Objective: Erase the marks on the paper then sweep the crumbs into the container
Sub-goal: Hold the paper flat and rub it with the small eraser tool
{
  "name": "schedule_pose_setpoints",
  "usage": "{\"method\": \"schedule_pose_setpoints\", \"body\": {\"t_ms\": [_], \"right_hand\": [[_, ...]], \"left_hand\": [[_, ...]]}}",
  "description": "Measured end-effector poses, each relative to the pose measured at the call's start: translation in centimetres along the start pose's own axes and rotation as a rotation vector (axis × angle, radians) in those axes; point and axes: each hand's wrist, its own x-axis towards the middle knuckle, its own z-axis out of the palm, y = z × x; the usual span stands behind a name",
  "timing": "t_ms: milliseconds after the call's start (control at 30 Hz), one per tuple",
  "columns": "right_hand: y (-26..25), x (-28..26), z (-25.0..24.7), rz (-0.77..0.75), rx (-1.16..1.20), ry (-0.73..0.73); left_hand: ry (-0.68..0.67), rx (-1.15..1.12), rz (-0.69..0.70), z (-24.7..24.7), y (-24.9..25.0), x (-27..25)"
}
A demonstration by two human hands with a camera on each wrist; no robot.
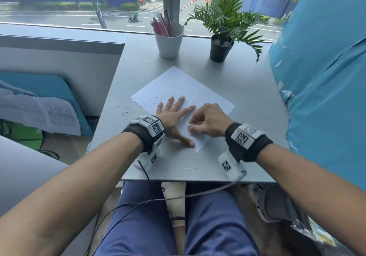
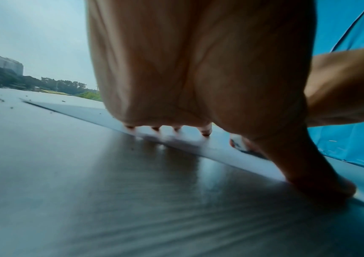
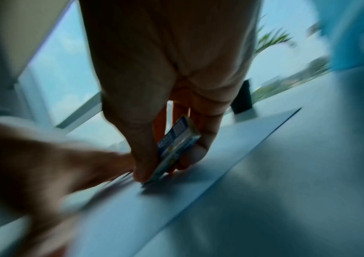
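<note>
The left hand lies flat with fingers spread, pinning the paper to the grey table. The right hand pinches a sleeved eraser, seemingly tip-down on the sheet. Crumbs dot the table left of the paper.

Black wristbands with white coded tags, blue trousers

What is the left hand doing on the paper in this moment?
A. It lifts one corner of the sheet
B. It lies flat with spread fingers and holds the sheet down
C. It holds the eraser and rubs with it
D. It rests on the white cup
B: the left hand lies flat, fingers spread, on the paper, while the right hand grips the eraser.
</note>
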Motion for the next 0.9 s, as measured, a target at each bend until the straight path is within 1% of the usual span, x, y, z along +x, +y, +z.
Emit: {"method": "schedule_pose_setpoints", "body": {"t_ms": [67, 100, 133, 167, 233, 267, 300, 367, 400, 433, 467, 533, 567, 600, 633, 667, 700, 733, 800, 833, 867, 900], "right_hand": [[1.6, 1.6, -1.6, 0.130, 0.011, 0.130], [2.2, 2.1, -2.2, 0.171, 0.000, 0.203], [2.2, 2.2, -2.1, 0.180, -0.011, 0.222], [1.7, 2.0, -1.5, 0.144, -0.016, 0.178], [-0.3, 0.5, 0.1, 0.010, -0.016, -0.002], [-0.4, 0.3, 0.1, -0.013, -0.017, -0.047], [0.1, 0.7, -0.4, 0.021, -0.017, -0.033], [1.8, 1.9, -1.9, 0.155, 0.032, 0.111], [2.1, 2.3, -2.0, 0.190, 0.031, 0.178], [1.8, 2.1, -1.6, 0.178, 0.025, 0.178], [0.9, 1.6, -0.8, 0.127, 0.003, 0.121], [-0.6, 0.1, 0.5, -0.005, -0.025, -0.045], [-0.4, 0.0, 0.0, 0.006, -0.018, -0.060], [0.6, 0.8, -0.8, 0.073, -0.010, -0.007], [1.6, 1.5, -1.9, 0.155, 0.021, 0.079], [2.4, 2.0, -2.7, 0.208, 0.030, 0.168], [2.6, 2.0, -2.8, 0.220, 0.023, 0.210], [2.2, 1.6, -2.2, 0.187, 0.012, 0.182], [0.2, 0.0, -0.3, 0.036, -0.032, 0.012], [-0.2, -0.5, -0.1, 0.001, -0.022, -0.051], [0.1, -0.3, -0.5, 0.031, -0.011, -0.059], [1.0, 0.4, -1.3, 0.095, 0.002, -0.007]], "left_hand": [[-0.003, -0.003, -0.004, -0.1, 0.1, 0.0], [-0.002, -0.001, -0.009, -0.1, 0.2, 0.0], [-0.002, 0.002, -0.012, -0.1, 0.3, 0.0], [-0.007, 0.006, -0.012, -0.1, 0.2, 0.0], [-0.013, 0.001, -0.007, 0.0, 0.2, 0.1], [-0.011, -0.001, -0.006, 0.0, 0.1, 0.2], [-0.011, -0.005, -0.008, 0.0, 0.1, 0.2], [-0.004, -0.010, -0.015, 0.0, 0.4, 0.1], [0.002, -0.012, -0.019, -0.1, 0.4, 0.1], [-0.001, -0.014, -0.021, 0.0, 0.4, 0.0], [-0.009, -0.011, -0.017, 0.0, 0.4, 0.0], [-0.021, 0.005, -0.009, -0.1, 0.4, 0.0], [-0.029, 0.008, -0.010, -0.2, 0.4, -0.1], [-0.034, 0.008, -0.017, -0.2, 0.4, -0.1], [-0.033, 0.011, -0.025, -0.4, 0.5, -0.2], [-0.030, 0.013, -0.031, -0.4, 0.6, -0.2], [-0.030, 0.013, -0.036, -0.4, 0.8, -0.2], [-0.030, 0.014, -0.040, -0.4, 0.8, -0.2], [-0.033, 0.025, -0.040, -0.4, 0.8, -0.1], [-0.036, 0.030, -0.040, -0.4, 0.8, 0.0], [-0.039, 0.027, -0.043, -0.4, 0.8, 0.0], [-0.039, 0.024, -0.047, -0.4, 0.9, 0.1]]}}
